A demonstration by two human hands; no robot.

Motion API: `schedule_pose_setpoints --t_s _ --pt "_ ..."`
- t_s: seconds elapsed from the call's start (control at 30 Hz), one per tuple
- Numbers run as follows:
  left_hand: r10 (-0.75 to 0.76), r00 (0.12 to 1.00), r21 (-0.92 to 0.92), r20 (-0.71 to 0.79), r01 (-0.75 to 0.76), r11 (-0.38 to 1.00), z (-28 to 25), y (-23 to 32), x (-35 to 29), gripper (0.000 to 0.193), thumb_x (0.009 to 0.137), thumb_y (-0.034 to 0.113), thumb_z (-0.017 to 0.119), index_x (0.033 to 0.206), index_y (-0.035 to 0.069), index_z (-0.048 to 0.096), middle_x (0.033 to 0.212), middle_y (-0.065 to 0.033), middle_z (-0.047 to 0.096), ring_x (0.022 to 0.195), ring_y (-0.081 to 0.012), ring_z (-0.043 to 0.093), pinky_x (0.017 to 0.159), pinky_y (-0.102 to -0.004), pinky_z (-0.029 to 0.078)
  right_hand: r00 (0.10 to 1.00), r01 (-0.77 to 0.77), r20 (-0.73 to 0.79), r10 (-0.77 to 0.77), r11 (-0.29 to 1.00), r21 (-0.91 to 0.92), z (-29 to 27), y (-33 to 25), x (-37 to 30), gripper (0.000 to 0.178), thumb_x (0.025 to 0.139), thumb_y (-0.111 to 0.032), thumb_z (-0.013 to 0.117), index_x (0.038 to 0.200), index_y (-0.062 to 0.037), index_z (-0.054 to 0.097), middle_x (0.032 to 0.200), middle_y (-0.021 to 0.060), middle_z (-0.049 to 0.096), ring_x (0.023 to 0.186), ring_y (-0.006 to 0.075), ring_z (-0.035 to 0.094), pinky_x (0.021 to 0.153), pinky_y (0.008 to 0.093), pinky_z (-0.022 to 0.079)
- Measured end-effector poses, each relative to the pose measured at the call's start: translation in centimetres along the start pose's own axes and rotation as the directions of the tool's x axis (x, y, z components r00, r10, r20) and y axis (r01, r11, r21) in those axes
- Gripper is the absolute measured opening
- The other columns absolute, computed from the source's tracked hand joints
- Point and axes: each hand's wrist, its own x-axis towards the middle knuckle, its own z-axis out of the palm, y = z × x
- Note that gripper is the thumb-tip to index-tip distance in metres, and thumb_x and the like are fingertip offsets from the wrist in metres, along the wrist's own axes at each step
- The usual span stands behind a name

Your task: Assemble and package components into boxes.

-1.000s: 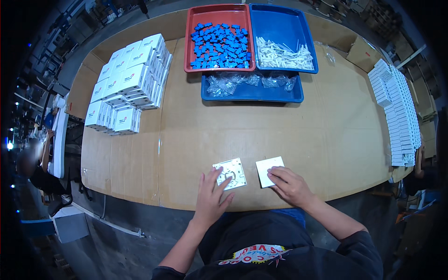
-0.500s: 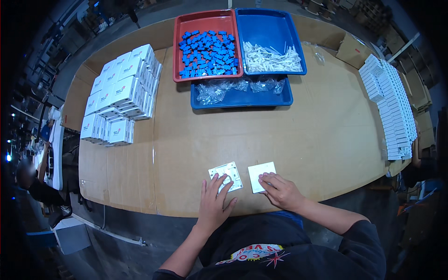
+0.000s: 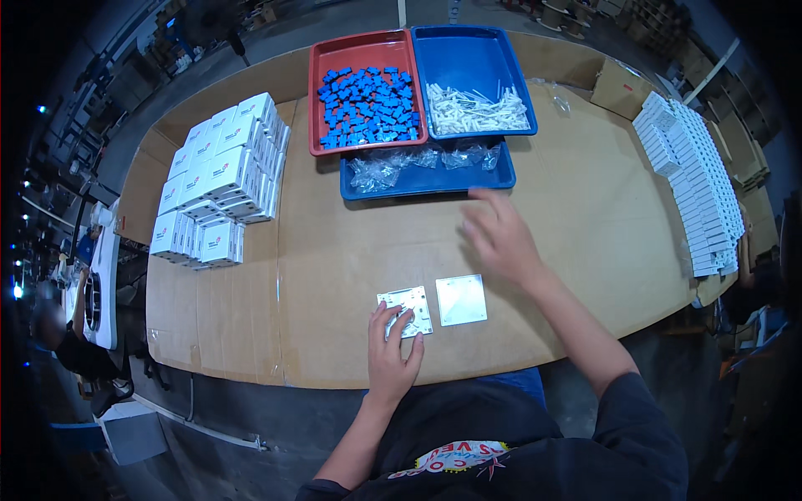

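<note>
My left hand point(image 3: 393, 351) rests with spread, slightly bent fingers on a white square plastic plate point(image 3: 416, 306) near the front edge of the table. That plate has moulded details and cut-outs on its upper face, partly hidden by the fingers. Just right of it lies a smooth white square cover plate point(image 3: 461, 300), with nothing touching it. My right hand point(image 3: 501, 238) is above the table, beyond the cover plate and close to the lower blue tray point(image 3: 430, 190). Its fingers are apart and a little blurred, and I see nothing in them.
At the back, a red tray point(image 3: 316, 100) holds blue plastic pieces point(image 3: 372, 108), and a blue tray point(image 3: 459, 54) holds white plastic pieces point(image 3: 476, 108). Clear plastic bags point(image 3: 380, 169) lie in the lower tray. White boxes point(image 3: 209, 175) stack left; white blocks point(image 3: 689, 188) stand right.
My right hand has left the smooth cover plate and moved away from me toward the trays. The cover plate now lies uncovered, while my left hand stays on the other plate.
</note>
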Motion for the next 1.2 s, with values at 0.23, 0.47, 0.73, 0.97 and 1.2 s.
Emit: schedule_pose_setpoints --t_s 0.23,0.47,0.73,0.97,1.2 --pt "-0.024 0.997 -0.059 -0.073 0.02 0.998 0.3 -0.7 -0.6 0.036 0.092 0.009 0.071 0.128 0.003 0.067 0.133 -0.0177 0.059 0.139 -0.0427 0.05 0.114 -0.0513 0.043 0.918 -0.114 0.346 0.194 0.965 -0.238 3.5 5.9 8.8 0.062 0.105 -0.058 0.051 0.129 -0.005 0.073 0.155 0.0258 0.05 0.143 0.0419 0.047 0.119 0.048 0.038" --pt "-0.049 0.991 -0.088 -0.127 0.038 0.995 0.2 -0.9 -0.7 0.034 0.093 0.007 0.07 0.126 0.002 0.067 0.133 -0.0175 0.059 0.138 -0.0415 0.052 0.112 -0.049 0.045 0.904 -0.234 0.317 0.286 0.953 -0.193 6.0 8.0 9.0 0.074 0.105 -0.064 0.046 0.13 0.0014 0.071 0.15 0.0225 0.057 0.139 0.0383 0.054 0.116 0.0438 0.042" --pt "-0.12 0.972 -0.314 -0.201 0.052 0.948 -0.5 0.3 -0.3 0.033 0.093 0.003 0.068 0.126 -0.002 0.066 0.128 -0.0176 0.063 0.126 -0.0347 0.06 0.107 -0.0428 0.048 0.912 -0.312 -0.006 0.41 0.705 0.637 3.5 6.7 5.8 0.029 0.104 -0.019 0.065 0.118 0.0053 0.071 0.116 0.0139 0.075 0.109 0.0226 0.072 0.095 0.0316 0.054" --pt "-0.274 0.961 -0.671 -0.023 0.188 0.717 0.9 3.7 4.4 0.033 0.103 0.012 0.063 0.132 -0.004 0.063 0.124 -0.0129 0.068 0.115 -0.0203 0.064 0.101 -0.033 0.048 0.797 -0.496 0.362 0.484 0.181 0.849 1.6 -5.0 -2.5 0.019 0.102 -0.003 0.065 0.12 0.0028 0.066 0.107 0.01 0.074 0.097 0.0148 0.072 0.082 0.0282 0.06" --pt "-0.462 0.843 -0.834 0.275 0.448 0.321 1.9 3.5 5.0 0.039 0.112 0.028 0.055 0.127 -0.004 0.071 0.109 -0.0068 0.074 0.092 -0.0077 0.065 0.087 -0.0243 0.051 0.848 -0.489 0.403 0.345 0.217 0.845 1.7 -8.9 -5.8 0.047 0.098 0.008 0.065 0.143 0.0009 0.052 0.122 0.0145 0.069 0.101 0.0118 0.07 0.083 0.0264 0.06"
